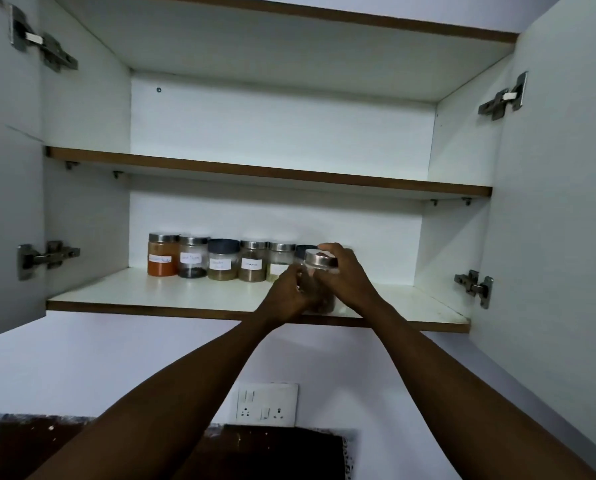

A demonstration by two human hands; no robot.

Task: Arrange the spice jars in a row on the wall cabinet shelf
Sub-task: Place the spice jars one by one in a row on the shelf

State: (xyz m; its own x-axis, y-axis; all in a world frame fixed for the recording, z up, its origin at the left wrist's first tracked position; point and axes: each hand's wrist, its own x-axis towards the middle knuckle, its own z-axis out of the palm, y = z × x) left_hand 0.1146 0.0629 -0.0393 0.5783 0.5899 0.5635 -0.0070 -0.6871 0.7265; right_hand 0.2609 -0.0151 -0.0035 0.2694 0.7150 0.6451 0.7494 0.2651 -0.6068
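Observation:
Several labelled spice jars stand in a row at the back of the lower shelf point(171, 294) of an open white wall cabinet. The leftmost jar point(163, 255) holds orange powder; beside it stands a jar with dark peppercorns point(193, 258), then a dark-lidded jar point(223, 259). Near the shelf's front edge, right of centre, both my hands grip one glass jar with a steel lid point(319, 263). My left hand point(289, 292) wraps its left side and my right hand point(346, 275) covers its right side and lid. A dark-lidded jar point(305, 250) is partly hidden behind it.
Both cabinet doors hang open, with metal hinges at left point(47, 256) and right point(475, 287). The upper shelf point(265, 173) shows nothing on it. A wall socket plate point(267, 405) sits below the cabinet, above a dark brown surface point(265, 452).

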